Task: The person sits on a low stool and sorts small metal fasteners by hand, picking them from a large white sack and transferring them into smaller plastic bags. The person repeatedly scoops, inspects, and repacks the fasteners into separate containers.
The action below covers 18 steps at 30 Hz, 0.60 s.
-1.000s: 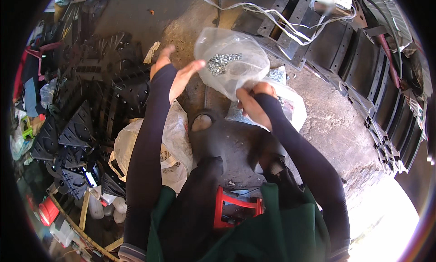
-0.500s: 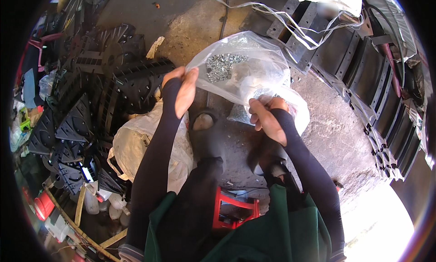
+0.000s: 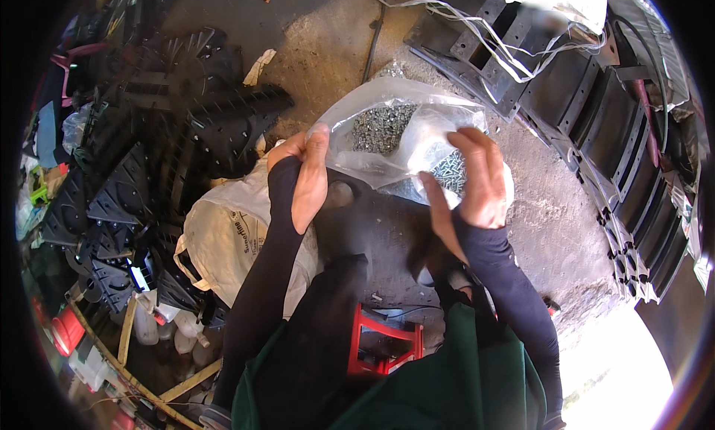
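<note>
A clear plastic bag [image 3: 350, 148] is spread out above the floor in front of me, with small grey metal nuts [image 3: 382, 128] heaped inside. My left hand [image 3: 305, 180] pinches its left edge between thumb and fingers. Silvery screws [image 3: 450, 172] show at the bag's right side; whether they lie in the same bag or in a second one beneath, I cannot tell. Over these screws is my right hand [image 3: 480, 178], its thumb well apart from its fingers and nothing visibly held.
On the left, a whitish sack [image 3: 216, 240] stands beside piled black brackets [image 3: 119, 195]. A red stool [image 3: 386, 364] is between my legs. Dark metal plates [image 3: 577, 109] line the right, with white straps [image 3: 514, 68] across the far ones.
My right hand has let go of the bunched plastic and spread its fingers, moving slightly right. The bag has opened out, bringing the screws into view. My left hand keeps its hold.
</note>
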Tool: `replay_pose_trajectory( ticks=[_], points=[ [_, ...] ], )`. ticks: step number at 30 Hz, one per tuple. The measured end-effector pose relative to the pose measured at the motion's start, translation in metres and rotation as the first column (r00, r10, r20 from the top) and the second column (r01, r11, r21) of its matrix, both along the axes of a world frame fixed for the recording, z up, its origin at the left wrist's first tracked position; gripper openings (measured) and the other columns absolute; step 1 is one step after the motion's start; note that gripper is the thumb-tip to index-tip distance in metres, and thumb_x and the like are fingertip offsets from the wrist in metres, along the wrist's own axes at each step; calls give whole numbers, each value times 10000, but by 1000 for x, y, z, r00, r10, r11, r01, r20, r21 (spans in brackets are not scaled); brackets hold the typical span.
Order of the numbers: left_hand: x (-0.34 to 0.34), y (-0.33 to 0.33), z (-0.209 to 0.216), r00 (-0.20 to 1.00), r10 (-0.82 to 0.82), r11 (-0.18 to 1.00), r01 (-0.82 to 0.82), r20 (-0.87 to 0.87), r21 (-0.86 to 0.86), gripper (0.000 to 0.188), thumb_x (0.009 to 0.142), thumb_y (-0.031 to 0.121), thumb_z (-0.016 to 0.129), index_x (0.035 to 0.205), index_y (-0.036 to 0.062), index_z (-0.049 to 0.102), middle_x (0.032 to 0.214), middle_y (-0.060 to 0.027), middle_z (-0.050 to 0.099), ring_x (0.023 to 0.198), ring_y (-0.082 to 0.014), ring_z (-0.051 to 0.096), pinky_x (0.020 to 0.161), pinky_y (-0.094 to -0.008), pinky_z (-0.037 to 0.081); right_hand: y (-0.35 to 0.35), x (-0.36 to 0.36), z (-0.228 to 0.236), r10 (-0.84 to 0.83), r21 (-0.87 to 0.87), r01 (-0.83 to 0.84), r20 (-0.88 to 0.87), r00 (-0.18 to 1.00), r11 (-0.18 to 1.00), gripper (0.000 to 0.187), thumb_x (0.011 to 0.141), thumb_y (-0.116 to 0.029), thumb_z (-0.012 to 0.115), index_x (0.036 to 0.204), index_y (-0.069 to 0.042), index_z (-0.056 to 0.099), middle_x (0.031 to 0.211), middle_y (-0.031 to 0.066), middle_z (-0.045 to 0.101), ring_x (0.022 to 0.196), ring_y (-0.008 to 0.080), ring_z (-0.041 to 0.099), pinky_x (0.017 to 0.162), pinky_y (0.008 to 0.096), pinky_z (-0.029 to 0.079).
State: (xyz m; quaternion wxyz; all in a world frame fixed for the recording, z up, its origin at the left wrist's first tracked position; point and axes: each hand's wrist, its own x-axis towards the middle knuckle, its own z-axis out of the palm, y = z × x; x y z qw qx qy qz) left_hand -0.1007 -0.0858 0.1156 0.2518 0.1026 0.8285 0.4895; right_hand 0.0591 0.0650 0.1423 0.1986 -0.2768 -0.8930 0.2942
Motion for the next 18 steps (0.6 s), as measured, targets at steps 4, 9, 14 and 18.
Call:
replay_pose_trajectory(
  ticks=[4,9,14,18],
  points=[
    [3,-1,12,995,-19,999,14,-100,-50,381,955,286,595,708,-2,560,585,36,414,579,-44,368,520,-258,323,-18,-5,-24,378,-32,-380,211,901,925,514,666,-182,787,1140,-75,618,1108,118,618,1122,293,568,1067,540,351],
    [38,17,66,1000,-17,993,19,-18,117,241,904,200,657,730,48,585,596,64,488,525,2,377,453,-218,288,-58,1,-57,493,135,-507,125,861,851,251,738,-119,624,980,-68,661,935,120,631,996,303,600,1046,592,354],
    [15,51,20,830,-493,869,482,262,107,232,945,218,541,894,7,622,742,-7,550,685,-70,490,635,-238,406,-70,2,-65,414,138,-409,-11,910,902,132,675,-126,586,738,-38,661,829,106,601,895,294,583,1020,581,379],
    [-6,45,-21,836,-546,835,538,48,114,329,929,161,497,1178,-42,572,1086,-153,630,997,-216,616,870,-286,465,-63,3,-60,429,126,-444,135,893,887,55,697,-114,616,736,-74,614,811,68,546,874,248,576,1002,563,394]
  ],
)
